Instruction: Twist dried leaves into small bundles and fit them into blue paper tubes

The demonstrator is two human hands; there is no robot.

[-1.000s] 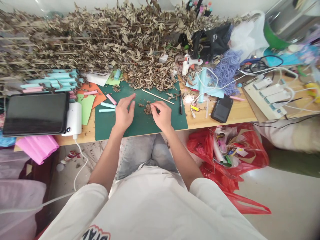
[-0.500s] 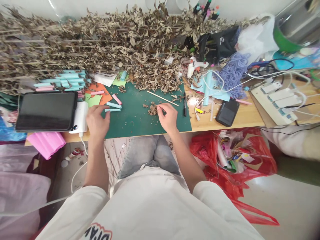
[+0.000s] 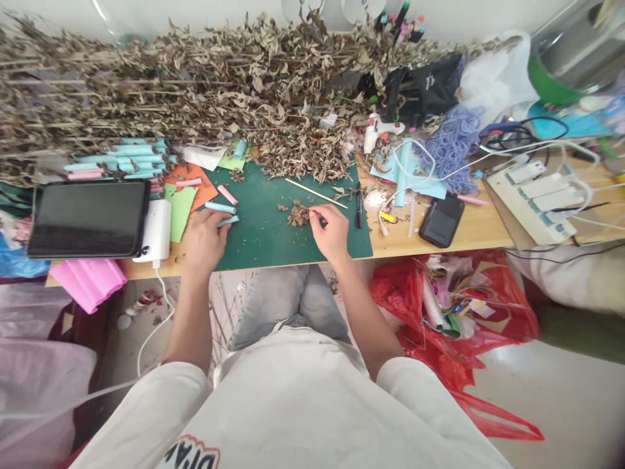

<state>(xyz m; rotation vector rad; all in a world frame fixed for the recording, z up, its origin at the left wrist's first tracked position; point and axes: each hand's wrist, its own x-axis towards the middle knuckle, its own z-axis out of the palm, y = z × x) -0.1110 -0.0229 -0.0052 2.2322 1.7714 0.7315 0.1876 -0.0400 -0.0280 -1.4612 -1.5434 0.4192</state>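
My left hand (image 3: 204,240) is closed on the near end of a light blue paper tube (image 3: 228,221), its fingertips partly hidden behind the hand. Just beyond it lies another blue paper tube (image 3: 219,207), and a pink paper tube (image 3: 227,194) rests farther back. My right hand (image 3: 331,229) pinches thumb and forefinger together at the right edge of a small heap of crumbled dried leaves (image 3: 297,213); the fingertips touch the crumbs. Under both lies a green cutting mat (image 3: 263,244). A thin wooden stick (image 3: 316,193) lies behind the heap.
Dried leafy stalks (image 3: 219,71) cover the back of the table. Left are a tablet (image 3: 88,218), a white power bank (image 3: 157,228) and stacked paper tubes (image 3: 131,156). Right are a black pen (image 3: 360,207), a glue gun (image 3: 381,130), a phone (image 3: 442,220) and a power strip (image 3: 534,198).
My left hand has moved right from beside the power bank and closed on the nearer blue tube, which has tilted slightly. My right hand stays by the leaf heap.
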